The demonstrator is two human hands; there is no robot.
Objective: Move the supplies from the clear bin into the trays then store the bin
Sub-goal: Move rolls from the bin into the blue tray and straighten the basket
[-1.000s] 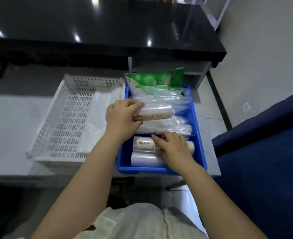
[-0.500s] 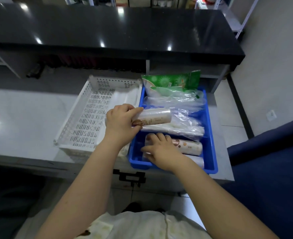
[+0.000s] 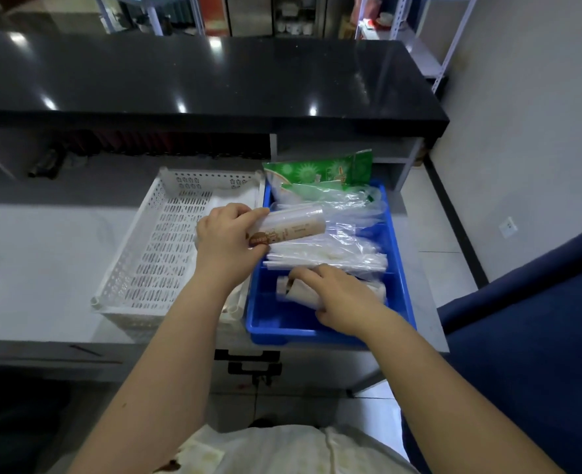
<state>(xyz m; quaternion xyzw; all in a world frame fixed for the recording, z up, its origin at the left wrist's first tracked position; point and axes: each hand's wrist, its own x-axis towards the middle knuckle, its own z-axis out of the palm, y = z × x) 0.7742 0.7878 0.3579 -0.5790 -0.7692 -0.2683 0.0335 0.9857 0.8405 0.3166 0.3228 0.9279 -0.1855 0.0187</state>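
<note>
moved: my right hand (image 3: 344, 299) has slid the low roll (image 3: 293, 289) back in the blue tray (image 3: 403, 278) and curls round it | my left hand (image 3: 228, 241) grips the top roll (image 3: 294, 229) just behind | both lie left-to-right

Both bare forearms reached forward from the bottom of the view, the left from the lower left, the right from the lower right, converging towards the middle. The left hand (image 3: 229, 242) was farther out, knuckles up, its fingers and thumb curled round one end of a wrapped roll (image 3: 296, 227) that pointed to the right. The right hand (image 3: 342, 297) lay nearer the body, palm down, its fingers curled over a second roll (image 3: 298, 289).
</note>
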